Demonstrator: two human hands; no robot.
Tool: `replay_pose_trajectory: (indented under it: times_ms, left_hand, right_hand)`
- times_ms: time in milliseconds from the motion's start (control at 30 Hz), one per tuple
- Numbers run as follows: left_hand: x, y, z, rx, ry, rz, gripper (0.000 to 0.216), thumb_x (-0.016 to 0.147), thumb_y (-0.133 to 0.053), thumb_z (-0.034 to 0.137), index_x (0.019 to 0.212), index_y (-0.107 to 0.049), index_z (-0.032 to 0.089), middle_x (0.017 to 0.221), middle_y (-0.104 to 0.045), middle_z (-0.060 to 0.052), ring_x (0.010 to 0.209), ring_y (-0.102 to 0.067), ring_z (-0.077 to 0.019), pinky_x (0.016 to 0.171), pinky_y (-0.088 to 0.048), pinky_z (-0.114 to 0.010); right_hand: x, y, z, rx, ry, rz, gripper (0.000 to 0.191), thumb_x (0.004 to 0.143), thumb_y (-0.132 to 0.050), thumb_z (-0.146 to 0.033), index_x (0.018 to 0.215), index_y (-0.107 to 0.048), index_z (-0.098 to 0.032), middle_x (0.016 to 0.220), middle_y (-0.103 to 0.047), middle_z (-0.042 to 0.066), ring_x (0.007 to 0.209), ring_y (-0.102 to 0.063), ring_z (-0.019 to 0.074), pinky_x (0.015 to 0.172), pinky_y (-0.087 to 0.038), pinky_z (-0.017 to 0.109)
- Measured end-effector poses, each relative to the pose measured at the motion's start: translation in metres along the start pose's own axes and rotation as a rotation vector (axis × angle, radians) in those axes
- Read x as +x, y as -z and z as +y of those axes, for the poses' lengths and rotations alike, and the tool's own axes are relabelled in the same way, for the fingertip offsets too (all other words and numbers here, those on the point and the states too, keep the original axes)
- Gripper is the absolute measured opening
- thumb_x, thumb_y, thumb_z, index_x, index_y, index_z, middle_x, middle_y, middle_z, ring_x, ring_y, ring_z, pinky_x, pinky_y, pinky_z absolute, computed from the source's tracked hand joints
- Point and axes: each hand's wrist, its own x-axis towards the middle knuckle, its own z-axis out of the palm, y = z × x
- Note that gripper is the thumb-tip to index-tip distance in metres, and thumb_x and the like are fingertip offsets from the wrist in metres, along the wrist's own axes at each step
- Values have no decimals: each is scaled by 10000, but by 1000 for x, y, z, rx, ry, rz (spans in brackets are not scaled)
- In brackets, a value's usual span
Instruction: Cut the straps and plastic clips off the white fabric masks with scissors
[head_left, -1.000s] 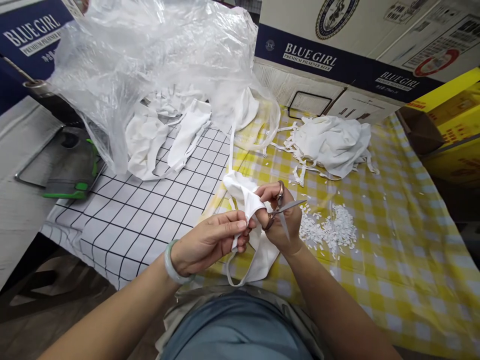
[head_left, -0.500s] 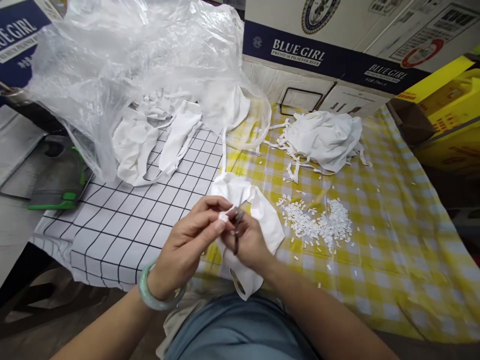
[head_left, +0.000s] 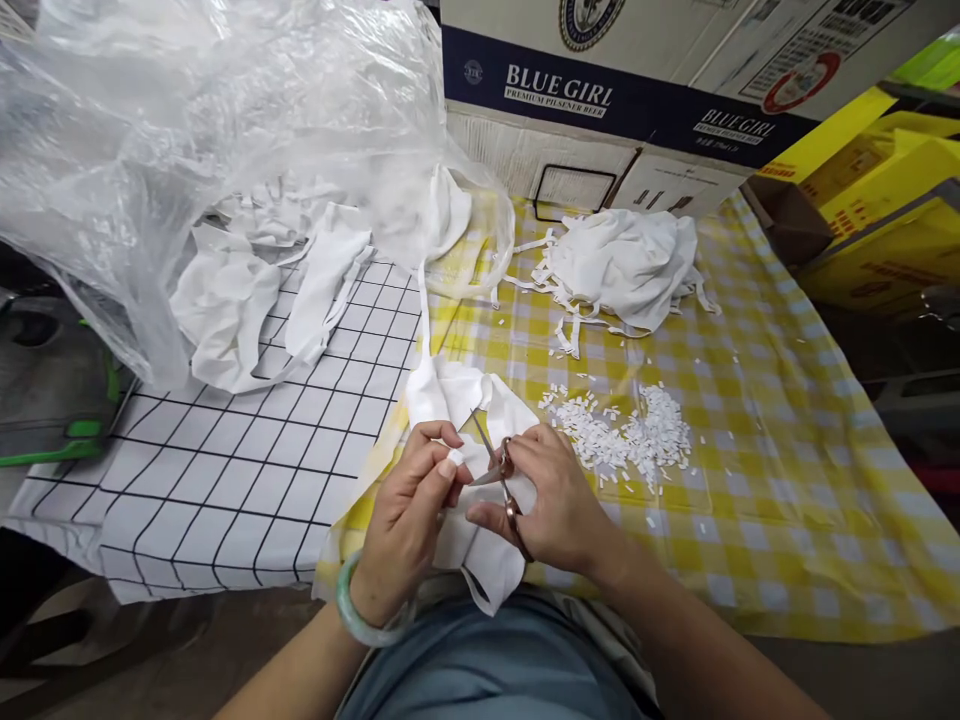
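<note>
My right hand grips small scissors by their brown loops, and the two blades stand apart. Close to the blades, my left hand, with a pale green bangle on its wrist, pinches a small white end of cloth. Under both hands a white cloth piece with curved edges and openings lies across the table edge. A narrow white strap runs up from it toward the plastic bag. My fingers hide part of the pinched end.
A heap of white cloth pieces with straps and a scatter of tiny white clippings lie on the yellow checked tablecloth. More white pieces lie by a clear plastic bag. Cardboard cartons stand behind.
The scissors have swung open in my right hand, which has shifted right, a little away from my left hand. My left hand still pinches the white cloth. The view has shifted right.
</note>
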Motion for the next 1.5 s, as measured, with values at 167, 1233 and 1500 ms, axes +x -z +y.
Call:
replay_pose_trajectory:
  times_ms: [167, 1233, 1500]
  left_hand:
    - [1, -8, 0, 1, -25, -55, 291, 987, -454, 297, 736, -538, 176, 1058, -466, -83, 926, -512, -183, 646, -459, -256]
    - [0, -6, -2, -124, -44, -178, 255, 973, -487, 268, 772, -615, 178, 1086, -415, -59, 875, -473, -154, 722, -438, -251]
    - [11, -17, -3, -88, -38, -236, 232, 976, -491, 258, 810, -642, 196, 1093, -417, -58, 917, -464, -162, 732, -455, -247]
  right_hand:
    - [-7, 0, -1, -34, 6, -39, 493, 706, -750, -610, 616, -501, -194, 589, -553, -7, 658, -490, 167, 711, -353, 348]
    - [-3, 5, 5, -30, 49, -80, 482, 740, -740, -564, 537, -549, -171, 470, -517, -37, 569, -461, 111, 728, -310, 302]
    - [-14, 11, 15, -122, 16, 19, 506, 777, -708, -572, 510, -559, -169, 472, -527, -24, 533, -451, 101, 681, -314, 286]
